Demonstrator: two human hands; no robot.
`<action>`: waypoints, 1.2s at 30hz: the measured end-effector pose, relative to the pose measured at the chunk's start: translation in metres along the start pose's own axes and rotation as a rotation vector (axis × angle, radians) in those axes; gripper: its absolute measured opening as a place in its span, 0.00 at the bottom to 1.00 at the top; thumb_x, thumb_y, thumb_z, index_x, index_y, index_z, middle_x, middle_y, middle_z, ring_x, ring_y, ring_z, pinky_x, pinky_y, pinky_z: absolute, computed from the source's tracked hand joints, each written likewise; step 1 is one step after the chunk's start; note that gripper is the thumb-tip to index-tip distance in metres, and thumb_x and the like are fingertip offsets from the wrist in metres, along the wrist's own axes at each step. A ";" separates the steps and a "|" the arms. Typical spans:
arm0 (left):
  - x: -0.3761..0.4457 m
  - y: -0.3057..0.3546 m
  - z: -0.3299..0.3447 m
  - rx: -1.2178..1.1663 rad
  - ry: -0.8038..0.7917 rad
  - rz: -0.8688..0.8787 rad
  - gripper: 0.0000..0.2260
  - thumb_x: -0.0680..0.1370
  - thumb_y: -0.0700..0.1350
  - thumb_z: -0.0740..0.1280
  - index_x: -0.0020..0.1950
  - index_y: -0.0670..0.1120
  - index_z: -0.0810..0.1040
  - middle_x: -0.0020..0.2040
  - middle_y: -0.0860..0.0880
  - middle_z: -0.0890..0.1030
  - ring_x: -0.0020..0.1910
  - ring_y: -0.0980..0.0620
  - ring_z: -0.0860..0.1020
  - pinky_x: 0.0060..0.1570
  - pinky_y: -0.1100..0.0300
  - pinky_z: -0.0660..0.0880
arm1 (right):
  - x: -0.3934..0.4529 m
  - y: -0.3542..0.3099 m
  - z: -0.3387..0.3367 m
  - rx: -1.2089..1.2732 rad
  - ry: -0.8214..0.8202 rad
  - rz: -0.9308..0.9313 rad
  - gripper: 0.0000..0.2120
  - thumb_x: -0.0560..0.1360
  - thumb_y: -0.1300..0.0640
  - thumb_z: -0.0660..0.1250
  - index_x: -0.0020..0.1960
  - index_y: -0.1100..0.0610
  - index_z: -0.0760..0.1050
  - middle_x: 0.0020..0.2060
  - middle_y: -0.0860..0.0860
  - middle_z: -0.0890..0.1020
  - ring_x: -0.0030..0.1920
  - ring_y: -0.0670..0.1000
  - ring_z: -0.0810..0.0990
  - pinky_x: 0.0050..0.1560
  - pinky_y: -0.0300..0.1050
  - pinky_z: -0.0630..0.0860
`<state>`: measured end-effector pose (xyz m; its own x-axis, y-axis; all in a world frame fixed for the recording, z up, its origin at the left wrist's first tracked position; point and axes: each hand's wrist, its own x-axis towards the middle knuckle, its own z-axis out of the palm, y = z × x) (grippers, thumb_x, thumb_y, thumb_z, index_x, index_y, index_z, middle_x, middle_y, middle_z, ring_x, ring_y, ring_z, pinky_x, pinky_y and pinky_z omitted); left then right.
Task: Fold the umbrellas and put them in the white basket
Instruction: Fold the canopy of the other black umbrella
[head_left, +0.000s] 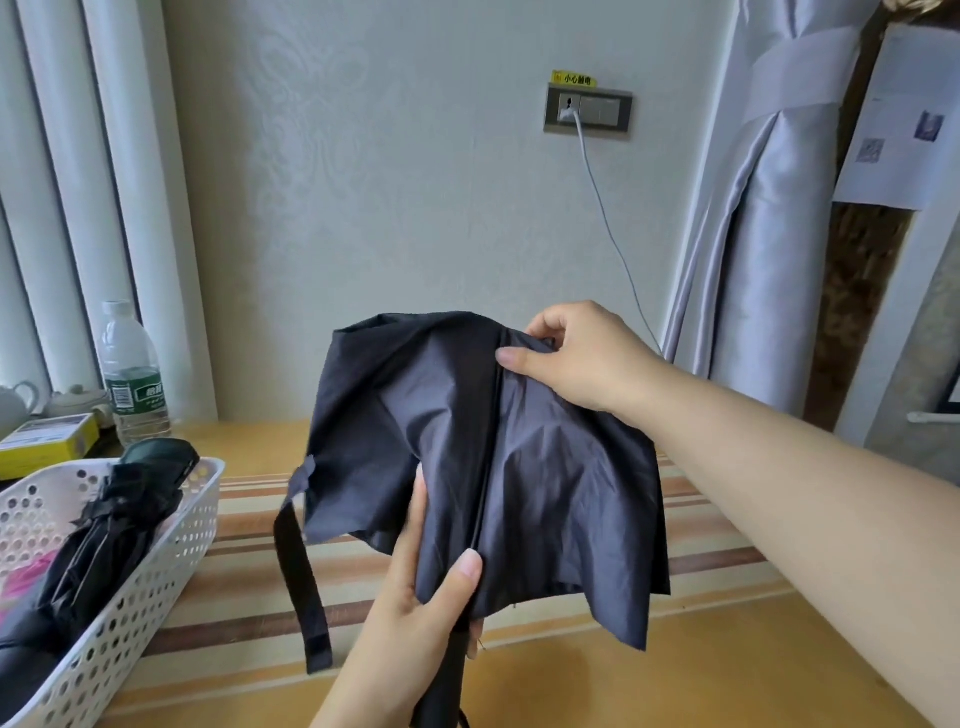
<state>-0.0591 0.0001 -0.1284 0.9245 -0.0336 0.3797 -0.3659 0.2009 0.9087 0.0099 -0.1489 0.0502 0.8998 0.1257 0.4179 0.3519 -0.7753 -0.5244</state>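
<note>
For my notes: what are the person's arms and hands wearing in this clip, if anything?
Nothing visible. The left hand and right hand are bare: no gloves, and no rings, watch or bracelet show. The right forearm is uncovered to the frame edge, with no sleeve. Fingernails are short and look unpainted.

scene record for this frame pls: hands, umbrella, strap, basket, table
left hand: grips dark umbrella low on the canopy
right hand: pinches canopy's top edge
umbrella state: collapsed, fabric loose, not wrapped
strap: hangs free on the left
white basket: far left, black folded umbrella inside
table: wooden, striped runner
</note>
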 end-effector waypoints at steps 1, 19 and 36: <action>0.000 0.000 0.000 0.011 -0.014 -0.023 0.32 0.77 0.41 0.64 0.68 0.69 0.52 0.47 0.74 0.79 0.35 0.67 0.79 0.36 0.71 0.75 | 0.001 0.000 0.001 -0.003 0.010 0.001 0.15 0.72 0.44 0.72 0.47 0.56 0.79 0.39 0.47 0.79 0.42 0.47 0.76 0.37 0.37 0.69; 0.008 -0.011 -0.014 -0.116 0.159 -0.070 0.31 0.69 0.55 0.70 0.59 0.83 0.59 0.69 0.61 0.72 0.66 0.37 0.73 0.64 0.39 0.70 | -0.044 0.030 0.008 0.654 -0.376 0.449 0.16 0.75 0.49 0.69 0.56 0.58 0.78 0.49 0.53 0.85 0.46 0.52 0.83 0.48 0.48 0.80; 0.013 -0.016 -0.011 -0.124 0.142 -0.126 0.27 0.74 0.49 0.69 0.68 0.71 0.65 0.50 0.33 0.78 0.45 0.32 0.79 0.44 0.40 0.78 | -0.045 0.014 0.049 0.843 -0.448 0.307 0.43 0.59 0.24 0.57 0.71 0.40 0.65 0.69 0.47 0.72 0.66 0.55 0.73 0.68 0.62 0.67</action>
<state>-0.0407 0.0072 -0.1397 0.9711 0.0702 0.2282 -0.2385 0.3228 0.9159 -0.0128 -0.1354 -0.0120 0.9353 0.3503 -0.0508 -0.0001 -0.1433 -0.9897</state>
